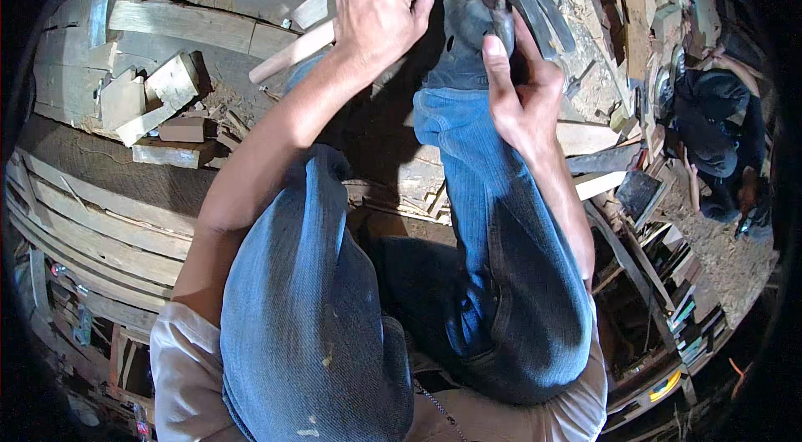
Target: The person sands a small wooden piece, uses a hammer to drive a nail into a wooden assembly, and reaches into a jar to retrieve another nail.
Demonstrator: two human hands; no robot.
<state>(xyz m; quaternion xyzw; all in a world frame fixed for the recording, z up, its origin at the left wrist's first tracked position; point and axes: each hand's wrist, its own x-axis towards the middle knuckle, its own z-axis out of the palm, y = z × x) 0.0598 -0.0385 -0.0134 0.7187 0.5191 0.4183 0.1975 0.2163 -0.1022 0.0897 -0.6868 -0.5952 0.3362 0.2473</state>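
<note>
The stick (pixel 288 56) is under the left hand (pixel 380 16), which appears closed around it, and the dark tool (pixel 503 22) is clasped between thumb and fingers of the right hand (pixel 530 91), just above the shoe (pixel 462 59). The work looks to be under way, with nothing plainly finished, though how much is left cannot be told. Beyond lie wood scraps (pixel 173 81) and, to the right, a co-worker (pixel 710 137); no brand, label or writing is readable.

Two hands (pixel 384 16) (pixel 532 95), one wooden handle (pixel 292 54), two jeans-clad legs (pixel 292 308) and one co-worker (pixel 714 137) show
</note>
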